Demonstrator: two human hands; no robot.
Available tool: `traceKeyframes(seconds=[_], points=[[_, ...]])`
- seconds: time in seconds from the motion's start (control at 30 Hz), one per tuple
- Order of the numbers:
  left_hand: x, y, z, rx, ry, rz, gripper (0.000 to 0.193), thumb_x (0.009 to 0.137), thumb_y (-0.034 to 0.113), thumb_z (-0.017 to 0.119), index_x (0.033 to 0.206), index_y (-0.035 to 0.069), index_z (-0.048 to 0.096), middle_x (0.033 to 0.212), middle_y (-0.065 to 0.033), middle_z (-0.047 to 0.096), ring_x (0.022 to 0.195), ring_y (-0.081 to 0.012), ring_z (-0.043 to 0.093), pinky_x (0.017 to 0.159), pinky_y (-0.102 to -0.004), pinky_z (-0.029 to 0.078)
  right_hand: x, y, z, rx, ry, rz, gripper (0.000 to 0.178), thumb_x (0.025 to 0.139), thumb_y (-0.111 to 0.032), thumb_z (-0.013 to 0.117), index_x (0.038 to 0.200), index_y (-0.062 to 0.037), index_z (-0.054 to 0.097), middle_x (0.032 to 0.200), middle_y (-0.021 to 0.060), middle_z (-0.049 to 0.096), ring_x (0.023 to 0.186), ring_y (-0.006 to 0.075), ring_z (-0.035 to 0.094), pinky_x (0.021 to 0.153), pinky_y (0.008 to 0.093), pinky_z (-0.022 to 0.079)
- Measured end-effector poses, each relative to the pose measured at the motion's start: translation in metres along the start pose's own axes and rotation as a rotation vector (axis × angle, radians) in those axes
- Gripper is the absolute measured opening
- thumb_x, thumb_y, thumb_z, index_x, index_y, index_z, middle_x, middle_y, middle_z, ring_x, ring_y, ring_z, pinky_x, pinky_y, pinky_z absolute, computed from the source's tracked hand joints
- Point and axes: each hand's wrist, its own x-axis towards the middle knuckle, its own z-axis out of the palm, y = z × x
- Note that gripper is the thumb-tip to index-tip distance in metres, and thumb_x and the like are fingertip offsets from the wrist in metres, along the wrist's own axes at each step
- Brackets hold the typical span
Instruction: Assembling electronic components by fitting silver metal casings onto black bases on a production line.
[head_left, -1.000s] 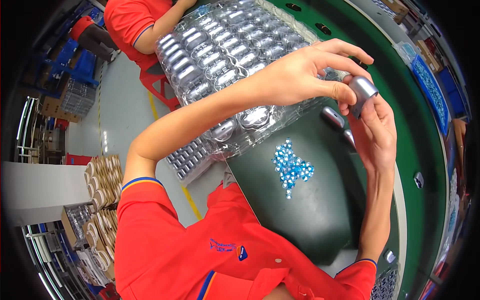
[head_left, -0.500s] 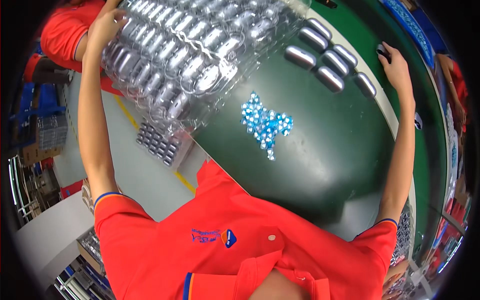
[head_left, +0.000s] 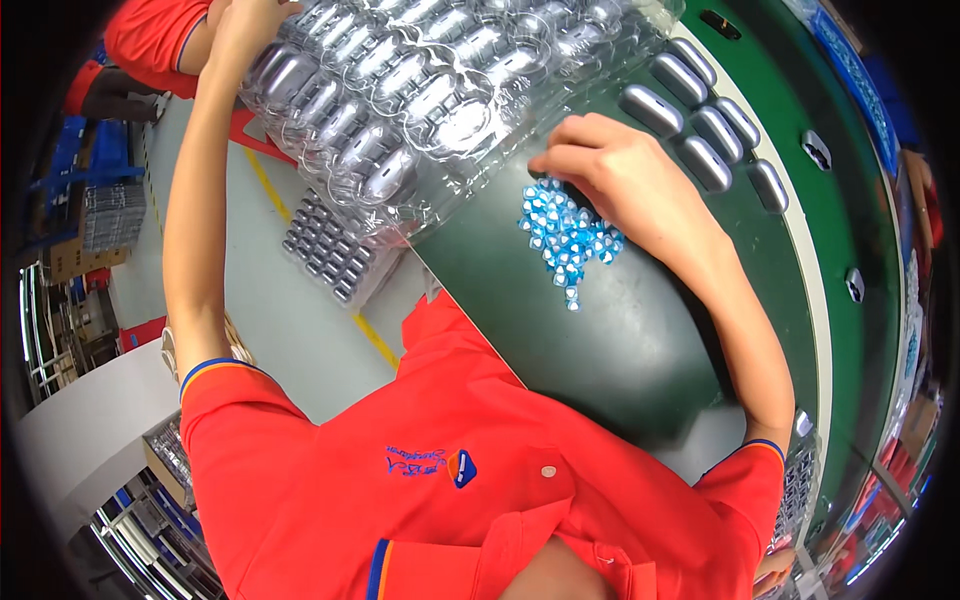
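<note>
Now that your right hand point(head_left: 632, 182) has left the green belt point(head_left: 842, 225), the blue pieces point(head_left: 560, 236) beside the clear blister tray point(head_left: 438, 206) lie within its curled fingers' reach, though I cannot tell what it, or your left hand point(head_left: 255, 25) at the tray's edge, holds.

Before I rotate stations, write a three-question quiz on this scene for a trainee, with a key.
1. Which of the person's hands is nearer the small blue pieces?

2. How many rounded silver cases are grouped to the right of the clear plastic tray?
A. four
B. seven
C. eleven

3. True or false: the small blue pieces lie inside the clear plastic tray.

Key:
1. The right hand; its fingers are at the pile's upper edge.
2. B.
3. False; they lie in a pile on the dark green tabletop.
</note>
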Motion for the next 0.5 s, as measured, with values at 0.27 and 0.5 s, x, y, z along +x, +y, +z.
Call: traceKeyframes(seconds=[0.27, 0.5], points=[[0.011, -0.042, 0.016, -0.013, 0.164, 0.144, 0.036, 0.088, 0.016, 0.067, 0.124, 0.013, 0.064, 0.099, -0.0117, 0.068, 0.090, -0.0268, 0.068, 0.082, -0.0361, 0.052, -0.009, 0.000, -0.016, -0.339, -0.262, -0.098, 0.017, 0.079, 0.000, 0.059, 0.095, 0.0001, 0.059, 0.092, 0.0138, 0.062, 0.088, 0.0316, 0.063, 0.073, 0.0362, 0.051], [0.003, 0.088, -0.033, -1.176, -0.127, 0.093, 0.038, 0.094, 0.012, 0.062, 0.132, 0.006, 0.058, 0.113, -0.0071, 0.061, 0.102, -0.0167, 0.064, 0.088, -0.0308, 0.053, -0.011, -0.004, -0.052, 0.067, 0.258, 0.195, 0.012, 0.090, -0.003, 0.055, 0.099, 0.0019, 0.062, 0.093, 0.0107, 0.066, 0.086, 0.0221, 0.065, 0.074, 0.0329, 0.052]])
